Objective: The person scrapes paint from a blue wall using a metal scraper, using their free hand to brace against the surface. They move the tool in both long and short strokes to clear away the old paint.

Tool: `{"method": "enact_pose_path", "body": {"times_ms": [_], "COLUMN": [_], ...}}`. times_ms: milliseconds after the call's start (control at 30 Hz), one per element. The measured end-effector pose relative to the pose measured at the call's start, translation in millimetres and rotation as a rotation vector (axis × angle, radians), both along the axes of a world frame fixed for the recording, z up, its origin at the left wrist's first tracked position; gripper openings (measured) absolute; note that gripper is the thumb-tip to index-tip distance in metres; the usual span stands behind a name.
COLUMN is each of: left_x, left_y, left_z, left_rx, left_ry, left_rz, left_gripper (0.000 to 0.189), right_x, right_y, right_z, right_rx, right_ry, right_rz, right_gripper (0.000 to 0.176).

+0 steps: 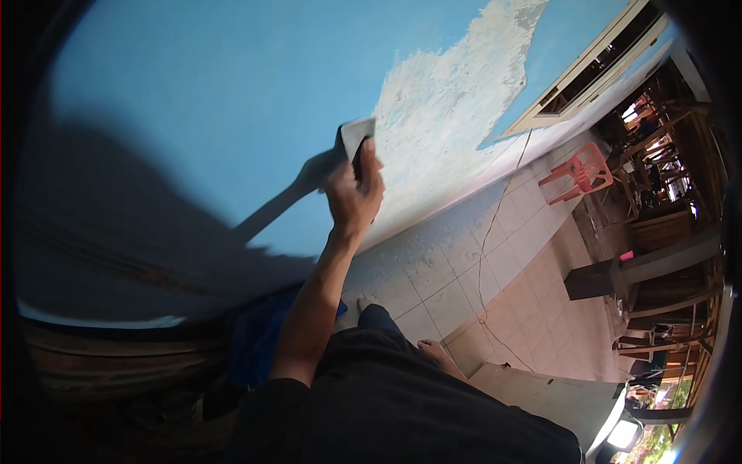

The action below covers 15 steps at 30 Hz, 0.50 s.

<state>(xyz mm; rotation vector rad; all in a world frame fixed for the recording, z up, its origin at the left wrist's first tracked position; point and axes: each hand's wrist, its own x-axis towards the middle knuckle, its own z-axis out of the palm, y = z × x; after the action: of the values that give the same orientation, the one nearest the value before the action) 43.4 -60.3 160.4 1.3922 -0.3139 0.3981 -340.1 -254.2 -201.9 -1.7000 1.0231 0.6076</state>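
Note:
My left hand (355, 189) grips a flat grey scraper-like tool (356, 133), one finger extended along it. The tool is at the blue wall (247, 85), beside the left edge of a rough whitish patch (433, 108). Shadows of my arm and the tool fall on the wall to the left. What seems to be my right hand (430, 349) hangs low by my dark shirt, small and partly hidden; its grip cannot be made out.
A red plastic chair (580, 173) stands on the tiled floor (464, 271). A thin cable (482, 263) crosses the tiles. The framed opening (533, 122) is at upper right, a wooden post (657, 267) at right, and blue material (259, 329) below my left arm.

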Motion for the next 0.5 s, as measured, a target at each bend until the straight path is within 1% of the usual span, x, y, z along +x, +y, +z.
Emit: {"method": "enact_pose_path", "body": {"times_ms": [33,67,100,133,200,233,333,367,400,500], "left_x": [-0.4,0.7,1.2,2.8,0.4,-3.0,3.8,7.0,3.3,4.8], "left_y": [-3.3,-6.0,-6.5,-7.8,-5.8,-2.4,-7.2,-10.1,-9.7,-12.1], "left_z": [12.4,21.8,20.0,18.0,-0.4,-7.8,-3.9,4.1,20.9,22.8], "left_rx": [-0.066,-0.040,-0.040,-0.042,-0.070,-0.044,-0.027,-0.030,-0.067,-0.066], "left_ry": [-0.010,0.039,0.027,0.009,-0.022,0.003,-0.041,-0.093,-0.065,-0.050], "left_rz": [-0.043,-0.043,-0.032,-0.021,0.020,0.025,0.045,0.062,-0.001,0.034], "left_gripper": [0.044,0.044,0.044,0.043,0.043,0.043,0.043,0.043,0.043,0.043], "right_x": [1.2,5.5,5.3,3.5,3.7,7.2,-1.6,1.1,2.3,2.4], "right_y": [1.7,8.4,11.5,10.5,9.4,9.2,7.1,5.7,4.8,3.8], "right_z": [7.1,22.0,29.9,30.0,25.8,22.9,17.4,15.6,13.7,14.6], "right_rx": [0.000,0.000,-0.001,0.011,0.034,0.021,-0.020,-0.032,-0.042,-0.011], "right_ry": [0.019,0.038,0.057,0.055,0.033,0.021,0.033,0.042,0.050,0.046], "right_rz": [-0.016,-0.034,-0.055,-0.075,-0.123,-0.112,-0.055,-0.015,0.026,-0.024], "right_gripper": [0.038,0.037,0.036,0.036,0.036,0.036,0.038,0.039,0.041,0.041]}}
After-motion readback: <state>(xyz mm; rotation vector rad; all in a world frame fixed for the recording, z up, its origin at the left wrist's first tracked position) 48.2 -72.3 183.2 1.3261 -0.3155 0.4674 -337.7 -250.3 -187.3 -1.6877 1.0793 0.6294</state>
